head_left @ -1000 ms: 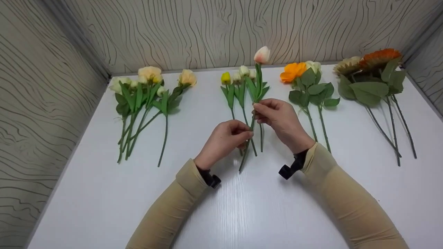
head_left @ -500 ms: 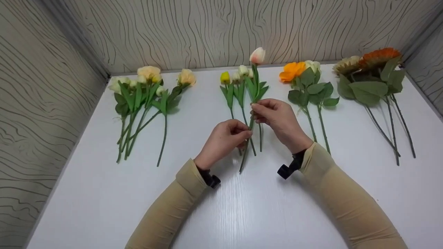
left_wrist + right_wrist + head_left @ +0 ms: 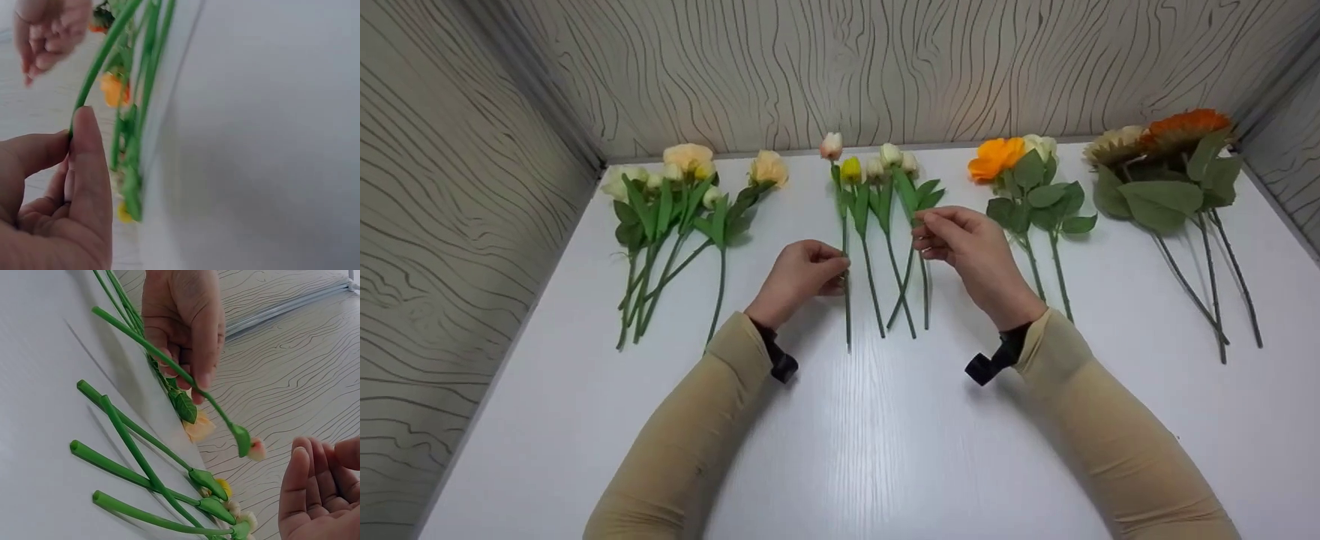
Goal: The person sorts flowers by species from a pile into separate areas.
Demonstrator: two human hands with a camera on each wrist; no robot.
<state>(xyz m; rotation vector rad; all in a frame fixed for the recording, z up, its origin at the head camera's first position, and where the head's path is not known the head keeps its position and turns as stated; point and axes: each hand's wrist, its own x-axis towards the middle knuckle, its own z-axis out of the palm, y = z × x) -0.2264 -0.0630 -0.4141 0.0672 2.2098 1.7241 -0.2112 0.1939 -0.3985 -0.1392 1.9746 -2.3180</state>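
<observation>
Pinching the thin green stem between thumb and fingertips, the left hand (image 3: 802,276) held a pink-tipped tulip (image 3: 831,145) low over the white surface (image 3: 885,450), just left of the tulip group (image 3: 885,187), its stem roughly parallel with theirs. That light grip at mid-stem probably kept the bloom pointing toward the back wall, in line with the other heads. In the right wrist view the stem ran clear of the surface, so the flower looked not yet set down.

Beside the group's leaves, the right hand (image 3: 971,251) hovered with fingers loosely curled and nothing between them, apart from any stem; it seemed simply held ready nearby.

Sorted by kind, the flowers lay in separate bunches, heads toward the wall: cream and peach roses (image 3: 682,180) at the left, an orange bloom with broad leaves (image 3: 1020,176) right of the tulips, and sunflower-like heads (image 3: 1170,150) at the far right. The spacing kept each kind distinct.
</observation>
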